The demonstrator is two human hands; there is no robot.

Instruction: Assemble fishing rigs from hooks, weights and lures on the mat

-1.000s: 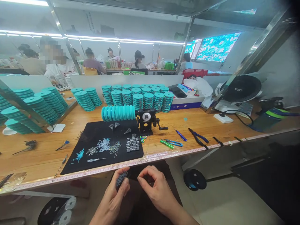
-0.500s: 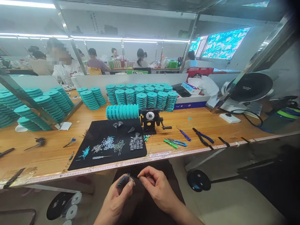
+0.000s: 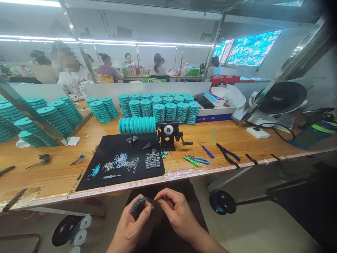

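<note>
Watching from my remote station, I see the person's 2 bare hands working low, in front of the bench edge, above a dark cloth on the lap. The left hand [image 3: 131, 225] is mostly closed, and its thumb and fingers have firm hold of a dark bristly bundle [image 3: 138, 204]. This bundle lies tilted, with its blue-grey tip pointing toward the right hand. The right hand [image 3: 178, 217] is close beside it, and its thumb and index finger are pinched together near the bundle's end. I cannot tell if these fingers hold a very thin thread or wire, because it is too small to see.

On the wooden workbench [image 3: 50, 179], a black mat [image 3: 147, 176] lies straight ahead of the hands, with small sorted metal pieces and teal pieces on it. Just behind the mat stands a hand-crank winder [image 3: 167, 135], and a row of teal spools [image 3: 137, 125] sits on its spindle. Many stacks of teal spools [image 3: 159, 109] stand farther back on the bench. To the right of the mat are blue-handled pliers [image 3: 226, 154] and a green-handled tool [image 3: 191, 161]. A tape measure [image 3: 158, 183] runs along the bench edge. Other workers [image 3: 107, 70] sit well apart, at a far table.
</note>
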